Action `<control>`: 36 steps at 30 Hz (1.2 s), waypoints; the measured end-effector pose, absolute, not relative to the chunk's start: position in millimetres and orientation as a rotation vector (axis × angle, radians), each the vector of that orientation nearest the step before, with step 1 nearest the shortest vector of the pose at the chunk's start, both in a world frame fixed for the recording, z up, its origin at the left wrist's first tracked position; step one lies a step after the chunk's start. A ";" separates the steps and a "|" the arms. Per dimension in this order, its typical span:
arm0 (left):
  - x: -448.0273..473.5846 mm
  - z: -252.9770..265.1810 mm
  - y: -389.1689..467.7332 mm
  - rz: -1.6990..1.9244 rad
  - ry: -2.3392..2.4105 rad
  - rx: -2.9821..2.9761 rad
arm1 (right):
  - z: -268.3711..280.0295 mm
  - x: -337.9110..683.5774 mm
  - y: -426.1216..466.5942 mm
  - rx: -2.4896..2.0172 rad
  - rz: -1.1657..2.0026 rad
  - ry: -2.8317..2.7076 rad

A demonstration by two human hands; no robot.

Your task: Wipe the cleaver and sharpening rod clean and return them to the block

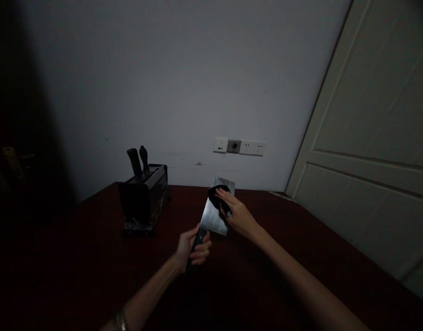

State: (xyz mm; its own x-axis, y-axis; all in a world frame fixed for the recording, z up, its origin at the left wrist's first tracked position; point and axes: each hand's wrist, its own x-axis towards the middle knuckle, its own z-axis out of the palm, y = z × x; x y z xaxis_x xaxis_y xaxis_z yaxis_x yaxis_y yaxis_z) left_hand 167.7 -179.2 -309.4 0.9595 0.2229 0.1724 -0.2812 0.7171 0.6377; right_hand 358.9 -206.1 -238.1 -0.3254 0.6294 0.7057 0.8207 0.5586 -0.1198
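Observation:
A cleaver [211,216] with a broad, shiny blade is held up above the dark red table, its blade pointing away from me. My left hand [194,248] is wrapped round its black handle [199,238]. Against the upper part of the blade my right hand [236,209] presses a black cloth [215,195], which looks soft and bunched. The fingers of that hand are closed over the cloth and hide part of it. A small pale spot shows by the right thumb; I cannot make out what it is.
A dark knife block [145,197] with black-handled tools in its top stands at the left on the table [266,276]. Wall sockets [239,146] sit behind, above the table's back edge. A pale panelled door [377,138] rises at the right. The light is dim.

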 end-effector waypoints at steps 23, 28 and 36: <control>162.5 -307.9 -175.2 0.471 -0.121 0.638 | -278.6 321.2 -251.5 -1.120 -0.286 -2.199; 165.6 -308.8 -175.6 0.400 -0.154 0.671 | -262.5 339.2 -239.2 -1.231 -0.250 -1.980; 168.3 -316.4 -173.8 0.403 -0.122 0.658 | -258.5 331.8 -245.1 -1.126 -0.213 -2.338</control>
